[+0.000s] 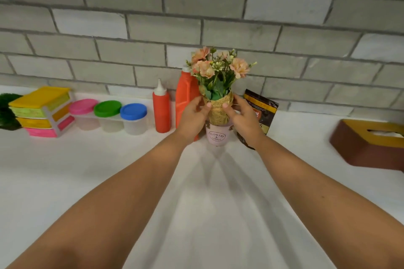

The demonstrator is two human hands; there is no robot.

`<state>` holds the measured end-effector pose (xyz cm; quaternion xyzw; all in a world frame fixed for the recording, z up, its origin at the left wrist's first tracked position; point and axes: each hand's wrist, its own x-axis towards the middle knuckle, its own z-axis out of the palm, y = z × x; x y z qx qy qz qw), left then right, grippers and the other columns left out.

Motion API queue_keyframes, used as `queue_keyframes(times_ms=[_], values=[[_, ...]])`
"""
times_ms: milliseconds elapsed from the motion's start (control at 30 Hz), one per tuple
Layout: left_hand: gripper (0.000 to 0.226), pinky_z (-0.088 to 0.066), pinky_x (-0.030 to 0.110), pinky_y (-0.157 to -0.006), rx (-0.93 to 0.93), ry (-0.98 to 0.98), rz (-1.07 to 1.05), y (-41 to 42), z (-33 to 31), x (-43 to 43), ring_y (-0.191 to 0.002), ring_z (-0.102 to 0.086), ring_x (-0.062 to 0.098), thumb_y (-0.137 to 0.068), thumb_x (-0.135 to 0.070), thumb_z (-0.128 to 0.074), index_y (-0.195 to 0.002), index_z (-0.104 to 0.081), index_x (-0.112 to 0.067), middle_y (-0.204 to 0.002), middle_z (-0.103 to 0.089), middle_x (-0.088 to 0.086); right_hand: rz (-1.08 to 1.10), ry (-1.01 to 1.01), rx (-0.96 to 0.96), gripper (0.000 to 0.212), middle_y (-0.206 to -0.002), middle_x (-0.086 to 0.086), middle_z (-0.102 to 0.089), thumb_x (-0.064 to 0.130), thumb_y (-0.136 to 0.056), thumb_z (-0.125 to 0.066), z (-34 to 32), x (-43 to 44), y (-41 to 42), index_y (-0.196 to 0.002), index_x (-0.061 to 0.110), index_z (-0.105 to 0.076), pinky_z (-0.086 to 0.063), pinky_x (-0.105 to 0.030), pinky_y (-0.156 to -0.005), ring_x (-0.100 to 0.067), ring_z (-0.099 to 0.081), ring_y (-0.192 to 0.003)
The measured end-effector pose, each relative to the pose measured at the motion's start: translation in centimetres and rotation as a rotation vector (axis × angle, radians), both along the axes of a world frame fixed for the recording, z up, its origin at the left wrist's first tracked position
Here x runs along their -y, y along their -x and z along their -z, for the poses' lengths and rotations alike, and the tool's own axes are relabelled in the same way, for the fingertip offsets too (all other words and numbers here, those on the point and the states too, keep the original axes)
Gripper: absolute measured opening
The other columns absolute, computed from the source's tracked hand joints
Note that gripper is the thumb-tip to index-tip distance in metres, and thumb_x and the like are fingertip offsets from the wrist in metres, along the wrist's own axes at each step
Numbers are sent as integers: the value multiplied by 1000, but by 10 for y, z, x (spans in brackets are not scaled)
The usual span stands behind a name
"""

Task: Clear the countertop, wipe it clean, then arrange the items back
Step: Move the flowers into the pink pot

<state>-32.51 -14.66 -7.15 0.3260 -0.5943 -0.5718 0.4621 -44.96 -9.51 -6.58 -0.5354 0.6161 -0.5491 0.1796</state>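
A small pink flower pot (pixel 216 136) with peach artificial flowers and a burlap wrap stands on the white countertop (pixel 109 170) near the back wall. My left hand (pixel 193 116) and my right hand (pixel 243 116) hold the burlap wrap from either side, thumbs on its front. Behind the pot stand an orange jug (pixel 185 98) and a red squeeze bottle (pixel 161 111). A dark snack pouch (pixel 261 111) leans just right of the pot, partly hidden by my right hand.
Along the wall at left sit three clear tubs with pink (pixel 83 107), green (pixel 107 108) and blue (pixel 133 111) lids, a colourful mini drawer unit (pixel 41 111) and a green tuft (pixel 6 109). A brown tissue box (pixel 369 144) lies at right. A grey tile wall stands behind.
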Motion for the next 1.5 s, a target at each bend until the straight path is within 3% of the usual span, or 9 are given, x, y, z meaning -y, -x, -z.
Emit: queue_keyframes(times_ms=[167, 367, 567, 800, 967, 1133, 1267, 1400, 1500], values=[[35, -51, 17, -79, 35, 105, -51, 16, 5, 22, -98, -58, 15, -93, -2, -49, -128, -50, -3, -110, -59, 6, 37, 20, 25, 47, -133, -4, -53, 22, -92, -56, 13, 14, 10, -138, 20, -43, -48, -47, -97, -20, -51, -121], [37, -49, 42, -95, 125, 98, -155, 33, 23, 34, -107, -60, 28, -89, -4, -56, -126, -54, -5, -116, -64, 16, 82, 12, 15, 47, -130, -8, -52, 19, -93, -55, 35, 25, 19, -138, 16, -42, -49, -45, -97, -23, -53, -118], [30, -48, 33, -92, 275, 193, -192, 37, 40, 32, -103, -62, 24, -89, -7, -58, -118, -62, -8, -110, -68, 10, 115, -30, -33, 51, -136, -11, -48, 19, -92, -54, 59, 35, 27, -141, 17, -39, -42, -48, -103, -26, -48, -125], [32, -48, 41, -91, 438, 268, -324, 35, 64, 35, -101, -60, 31, -82, -13, -67, -113, -67, -12, -104, -70, 11, 153, -135, -262, 43, -132, -16, -50, 16, -94, -51, 80, 28, 35, -136, 7, -46, -39, -42, -104, -30, -43, -124], [31, -48, 33, -86, 411, 273, -311, 31, 66, 30, -98, -63, 27, -84, -11, -65, -115, -66, -10, -105, -70, 11, 102, -155, -292, 49, -150, -9, -31, 19, -97, -46, 85, 24, 35, -143, 9, -34, -31, -42, -112, -25, -30, -138], [36, -38, 26, -96, 386, 323, -389, 26, 70, 21, -110, -53, 26, -84, -10, -64, -120, -60, -7, -116, -59, 12, 123, -173, -282, 57, -156, -5, -17, 22, -97, -44, 88, 15, 35, -149, 16, -21, -24, -35, -117, -21, -18, -144], [25, -29, 12, -81, 350, 374, -508, 26, 70, 9, -102, -51, 26, -83, 0, -60, -107, -62, -5, -108, -56, 13, 176, -185, -271, 54, -148, -9, -31, 21, -95, -48, 83, 5, 36, -145, 14, -31, -32, -42, -111, -25, -30, -138], [21, -47, 39, -84, 283, 385, -471, 32, 67, -2, -95, -53, 29, -82, 2, -56, -101, -59, -5, -101, -53, 9, 188, -227, -234, 41, -134, -13, -44, 17, -95, -50, 76, -8, 37, -135, 10, -47, -38, -35, -106, -26, -44, -126], [18, -47, 43, -82, 248, 414, -450, 39, 60, -13, -92, -53, 29, -81, 2, -58, -98, -58, -4, -99, -52, 8, 220, -223, -223, 31, -121, -17, -51, 12, -93, -52, 70, -20, 40, -122, 3, -57, -43, -29, -95, -29, -54, -110]])
